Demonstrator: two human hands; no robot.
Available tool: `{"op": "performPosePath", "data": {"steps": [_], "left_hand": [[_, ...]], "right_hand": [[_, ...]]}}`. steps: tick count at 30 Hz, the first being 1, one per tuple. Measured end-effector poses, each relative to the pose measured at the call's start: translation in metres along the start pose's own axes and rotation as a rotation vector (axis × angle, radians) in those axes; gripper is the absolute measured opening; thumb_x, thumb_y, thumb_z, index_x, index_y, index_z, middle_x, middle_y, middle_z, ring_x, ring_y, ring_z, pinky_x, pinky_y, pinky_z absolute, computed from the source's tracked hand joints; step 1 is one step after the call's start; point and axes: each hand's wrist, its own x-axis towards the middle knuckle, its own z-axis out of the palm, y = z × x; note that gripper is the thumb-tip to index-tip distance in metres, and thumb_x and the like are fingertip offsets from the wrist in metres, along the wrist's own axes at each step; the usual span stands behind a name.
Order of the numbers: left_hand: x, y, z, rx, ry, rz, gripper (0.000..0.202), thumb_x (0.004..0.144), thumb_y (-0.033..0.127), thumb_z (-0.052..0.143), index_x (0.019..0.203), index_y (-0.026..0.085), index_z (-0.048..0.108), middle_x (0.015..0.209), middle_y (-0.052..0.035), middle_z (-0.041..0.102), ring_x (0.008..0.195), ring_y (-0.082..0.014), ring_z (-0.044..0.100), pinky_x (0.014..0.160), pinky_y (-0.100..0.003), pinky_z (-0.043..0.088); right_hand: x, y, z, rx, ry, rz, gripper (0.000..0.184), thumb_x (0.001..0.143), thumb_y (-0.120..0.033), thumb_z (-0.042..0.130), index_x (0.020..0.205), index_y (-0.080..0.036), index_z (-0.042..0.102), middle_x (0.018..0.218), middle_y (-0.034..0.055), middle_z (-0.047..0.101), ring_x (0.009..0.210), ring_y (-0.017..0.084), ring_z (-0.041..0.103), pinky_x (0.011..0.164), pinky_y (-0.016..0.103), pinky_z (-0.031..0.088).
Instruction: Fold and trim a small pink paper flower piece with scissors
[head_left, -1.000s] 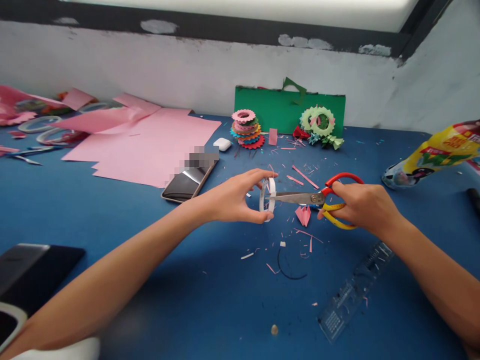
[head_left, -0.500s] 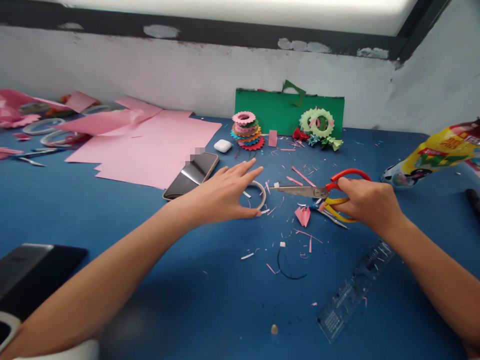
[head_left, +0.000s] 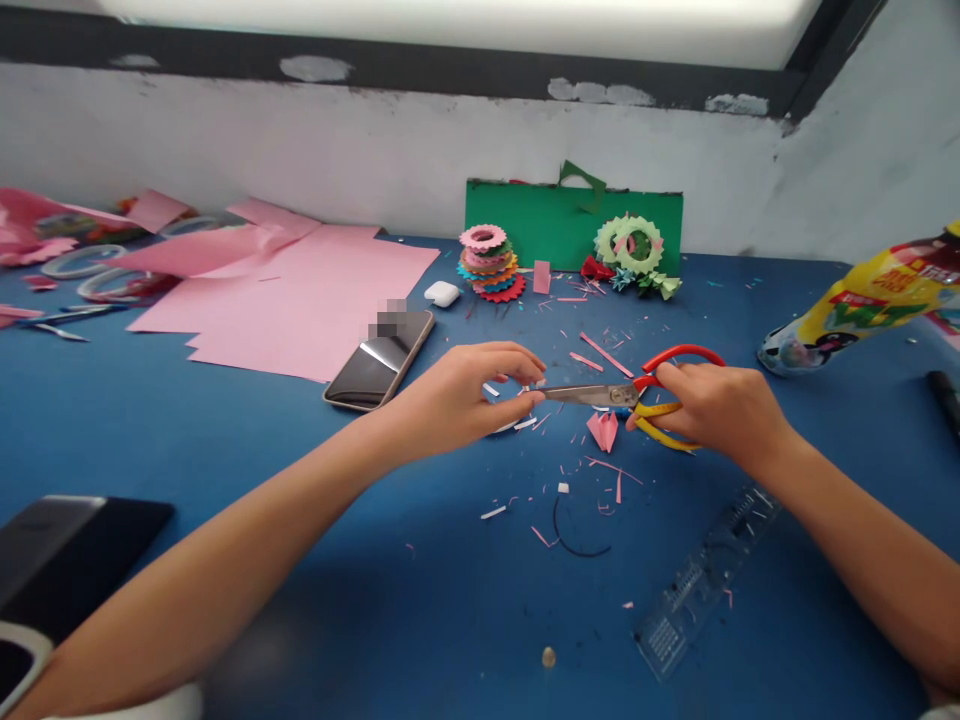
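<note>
My left hand [head_left: 461,398] hovers low over the blue table [head_left: 315,560], thumb and fingers pinched together right at the tip of the scissors [head_left: 592,394]. What the pinch holds is too small to make out. The white tape ring is mostly hidden under this hand. My right hand [head_left: 724,408] grips the scissors' red and yellow handles, blades pointing left and nearly closed. A small folded pink paper piece [head_left: 604,430] lies just below the blades, among paper scraps.
A phone [head_left: 379,362] and pink paper sheets [head_left: 300,290] lie to the left. A stack of coloured paper rings [head_left: 491,262], an earbud case [head_left: 442,293] and green card [head_left: 574,215] stand behind. A yellow bottle [head_left: 862,305] lies right, a clear ruler [head_left: 705,575] near right.
My left hand held the tape ring upright against the scissors, laid it flat on the table, then closed into a pinch at the blade tip. The right hand kept the scissors.
</note>
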Motion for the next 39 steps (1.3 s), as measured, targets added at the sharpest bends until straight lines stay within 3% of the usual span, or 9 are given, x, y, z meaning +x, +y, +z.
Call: {"op": "performPosePath", "data": {"steps": [4,7,12,14,17,22,27,33,39], "left_hand": [[0.001,0.002,0.0,-0.022,0.068,-0.036,0.019,0.087,0.03,0.051,0.087,0.018,0.066,0.098,-0.0048,0.067,0.084,-0.0144,0.061,0.07,-0.024,0.051],[0.001,0.004,0.0,-0.023,0.09,-0.117,0.021,0.087,0.033,0.051,0.089,0.018,0.065,0.094,-0.0046,0.067,0.083,-0.0149,0.061,0.065,-0.023,0.05],[-0.001,0.002,0.011,-0.206,0.024,-0.118,0.042,0.087,0.031,0.053,0.126,0.021,0.043,0.114,-0.0078,0.061,0.085,-0.0136,0.061,0.077,-0.029,0.052],[-0.003,0.002,0.017,-0.277,-0.018,-0.114,0.047,0.088,0.03,0.052,0.132,0.024,0.035,0.122,-0.0082,0.056,0.089,-0.0135,0.061,0.079,-0.03,0.052],[-0.005,0.006,0.025,-0.307,-0.091,-0.124,0.036,0.09,0.03,0.048,0.125,0.024,0.044,0.122,-0.0072,0.055,0.093,-0.0146,0.06,0.082,-0.03,0.051],[-0.006,0.018,0.034,-0.297,-0.275,-0.119,0.026,0.091,0.03,0.045,0.114,0.022,0.054,0.106,-0.0053,0.063,0.092,-0.016,0.061,0.08,-0.03,0.05],[-0.008,0.026,0.038,-0.312,-0.356,-0.08,0.027,0.09,0.023,0.045,0.114,0.021,0.056,0.103,-0.006,0.066,0.088,-0.0156,0.062,0.08,-0.029,0.05],[-0.012,0.028,0.041,-0.367,-0.392,-0.063,0.034,0.09,0.022,0.046,0.123,0.022,0.052,0.113,-0.0075,0.064,0.091,-0.0164,0.061,0.082,-0.032,0.05],[-0.01,0.022,0.046,-0.539,-0.393,-0.191,0.043,0.089,0.026,0.049,0.132,0.025,0.044,0.119,-0.006,0.061,0.086,-0.0143,0.063,0.08,-0.031,0.052]], "right_hand": [[0.001,0.005,0.005,0.034,-0.058,0.069,0.051,0.08,-0.065,0.043,0.09,-0.018,0.061,0.066,0.0051,0.064,0.056,0.016,0.056,0.048,0.027,0.018],[0.002,0.023,0.016,0.021,-0.086,0.308,0.057,0.076,-0.069,0.045,0.093,-0.017,0.061,0.062,0.0068,0.062,0.052,0.019,0.054,0.048,0.027,0.019],[-0.004,0.066,0.044,0.133,-0.268,0.504,0.057,0.08,-0.061,0.045,0.108,-0.013,0.057,0.074,0.0113,0.066,0.057,0.022,0.056,0.048,0.027,0.027],[-0.006,0.074,0.049,0.131,-0.304,0.472,0.048,0.081,-0.052,0.047,0.105,-0.011,0.059,0.086,0.0143,0.066,0.068,0.024,0.059,0.053,0.028,0.033],[-0.003,0.065,0.04,0.041,-0.272,0.372,0.034,0.082,-0.039,0.048,0.093,-0.01,0.063,0.096,0.0171,0.065,0.086,0.029,0.058,0.065,0.033,0.039],[0.005,0.002,-0.01,0.403,-0.033,0.093,0.025,0.089,-0.031,0.044,0.099,-0.016,0.062,0.103,0.0089,0.066,0.093,0.021,0.06,0.081,0.032,0.042],[-0.002,-0.043,-0.036,0.693,0.037,-0.091,0.016,0.089,-0.027,0.048,0.096,-0.021,0.062,0.092,0.0038,0.069,0.085,0.017,0.063,0.075,0.028,0.045],[-0.007,-0.044,-0.035,0.671,0.069,-0.135,0.016,0.089,-0.025,0.049,0.092,-0.021,0.064,0.083,0.0038,0.069,0.078,0.016,0.063,0.071,0.028,0.044],[-0.005,-0.041,-0.031,0.566,0.096,-0.182,0.017,0.089,-0.019,0.045,0.088,-0.019,0.062,0.079,0.0048,0.067,0.077,0.016,0.061,0.072,0.029,0.043]]}}
